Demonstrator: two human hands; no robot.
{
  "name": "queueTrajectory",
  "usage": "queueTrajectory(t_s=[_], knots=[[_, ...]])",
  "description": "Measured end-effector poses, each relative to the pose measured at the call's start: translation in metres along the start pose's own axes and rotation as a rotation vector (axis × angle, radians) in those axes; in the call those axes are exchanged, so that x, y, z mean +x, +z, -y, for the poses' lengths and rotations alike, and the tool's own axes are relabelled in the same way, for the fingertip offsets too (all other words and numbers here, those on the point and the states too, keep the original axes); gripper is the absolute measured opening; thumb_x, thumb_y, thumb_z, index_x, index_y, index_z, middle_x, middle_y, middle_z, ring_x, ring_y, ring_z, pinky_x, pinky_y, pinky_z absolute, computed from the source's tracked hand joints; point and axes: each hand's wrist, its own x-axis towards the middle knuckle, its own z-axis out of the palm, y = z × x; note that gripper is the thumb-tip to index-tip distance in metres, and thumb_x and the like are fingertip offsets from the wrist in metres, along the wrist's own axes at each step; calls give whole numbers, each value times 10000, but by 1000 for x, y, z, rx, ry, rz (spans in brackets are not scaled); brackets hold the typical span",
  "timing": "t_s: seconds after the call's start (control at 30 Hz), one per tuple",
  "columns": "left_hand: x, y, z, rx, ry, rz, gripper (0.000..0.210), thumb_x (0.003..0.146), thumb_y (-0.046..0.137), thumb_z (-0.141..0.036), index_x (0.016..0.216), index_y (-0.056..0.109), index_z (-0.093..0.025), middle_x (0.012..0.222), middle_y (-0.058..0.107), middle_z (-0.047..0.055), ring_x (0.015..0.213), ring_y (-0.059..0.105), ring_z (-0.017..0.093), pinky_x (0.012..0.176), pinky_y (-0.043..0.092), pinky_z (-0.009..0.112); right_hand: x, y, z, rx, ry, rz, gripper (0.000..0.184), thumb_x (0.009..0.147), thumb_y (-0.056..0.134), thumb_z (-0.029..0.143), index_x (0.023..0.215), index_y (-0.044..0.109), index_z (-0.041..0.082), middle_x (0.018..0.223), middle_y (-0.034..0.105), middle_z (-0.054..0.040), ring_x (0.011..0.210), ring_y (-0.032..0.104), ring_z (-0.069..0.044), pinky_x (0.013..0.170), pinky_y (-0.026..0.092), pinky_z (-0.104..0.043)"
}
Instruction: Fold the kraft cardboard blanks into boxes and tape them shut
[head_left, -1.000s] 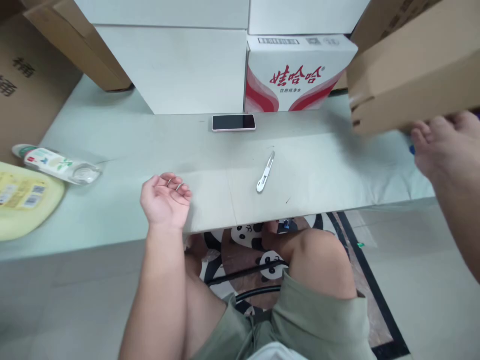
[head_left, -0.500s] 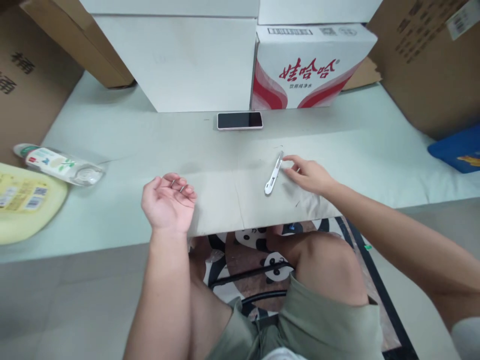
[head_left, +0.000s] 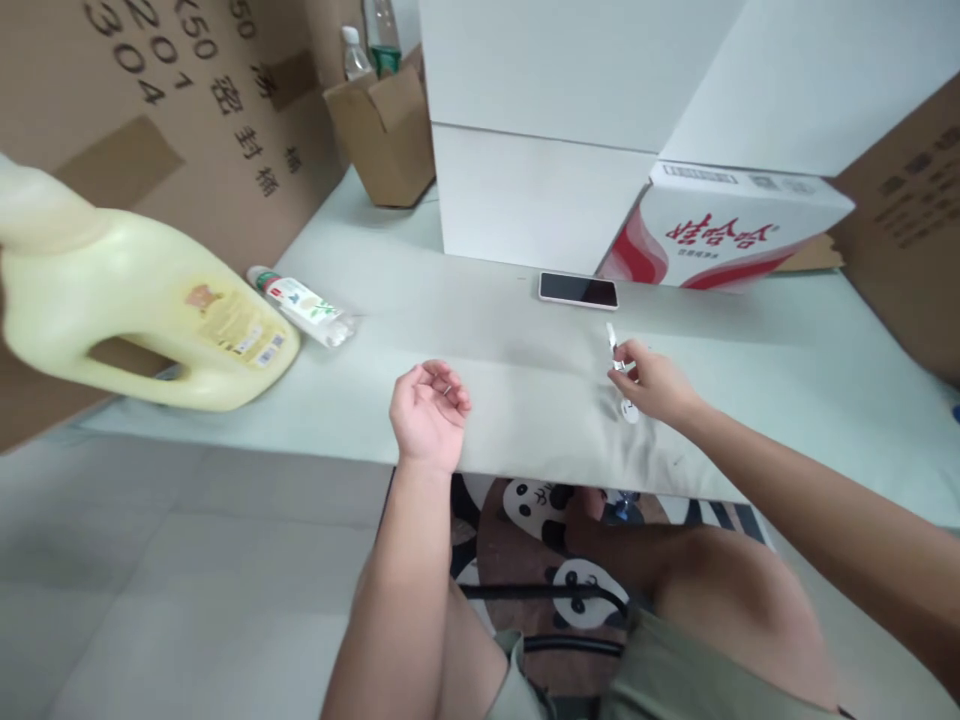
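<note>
On the right side of the table, my right hand (head_left: 654, 383) pinches a white utility knife (head_left: 629, 409) between thumb and fingers. Its middle is partly covered by the fingertips, while both ends show. My left hand (head_left: 429, 415) rests palm up near the table's front edge, fingers loosely curled and apart, with nothing in it. A phone with a dark screen (head_left: 579, 291) lies flat just beyond the knife.
A large pale yellow jug (head_left: 165, 290) and a clear labelled bottle (head_left: 307, 305) are at the left. White boxes (head_left: 517, 190) and a red-and-white carton (head_left: 720, 235) stand along the back. A small brown box (head_left: 397, 140) holds bottles.
My right hand has closed on the utility knife, which it was only beside before. The view has swung left, bringing the whole jug in. My left hand keeps its palm-up pose.
</note>
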Motion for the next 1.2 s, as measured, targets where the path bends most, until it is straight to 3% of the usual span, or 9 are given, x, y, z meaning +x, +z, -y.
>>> queueTrajectory(t_s=[0.17,0.4,0.5,0.67,0.83,1.03,1.2], knots=[[-1,-6,-10,-106,-8,-39,189,712,591,-370,699,574,-182,598,514,-28,472,490,82,484,376,210,28,22,40,131,-125,-13,333,792,571,369,1091,534,227,959,738,-93,669,659,-225,638,486,-366],[1,-10,-18,-218,-28,-76,172,713,589,-351,691,562,-183,612,492,-22,485,457,79,484,334,216,76,52,122,58,-240,55,346,873,507,324,1172,630,204,911,736,-91,661,636,-207,707,491,-366],[3,-16,-25,-238,-28,-51,180,709,620,-349,678,544,-189,602,429,-35,482,415,74,485,317,223,98,61,156,83,-281,57,393,863,520,305,1218,631,182,1004,724,-115,702,641,-209,741,511,-370],[8,-26,-37,-282,-10,-48,210,731,636,-347,658,510,-196,580,303,-54,459,331,70,470,287,224,113,80,184,99,-341,51,389,836,553,301,1186,670,178,1063,704,-127,755,638,-214,780,526,-375],[7,-27,-39,-307,-5,-96,207,776,585,-323,642,507,-185,573,275,-57,441,325,63,455,283,205,81,92,162,100,-302,17,465,905,471,390,1279,661,190,999,721,-126,706,626,-227,717,492,-375],[2,-21,-33,-245,-29,-123,246,855,481,-297,643,507,-176,552,272,-61,423,330,65,438,295,199,33,74,89,-153,-195,-231,492,979,371,381,1367,631,226,1017,714,-136,809,616,-266,662,362,-345],[9,-12,-20,-157,-1,-116,235,845,493,-308,648,501,-180,543,281,-67,421,336,64,438,303,201,20,67,40,-358,-156,-241,475,1005,353,339,1379,626,231,1002,701,-142,875,552,-284,708,289,-374]])
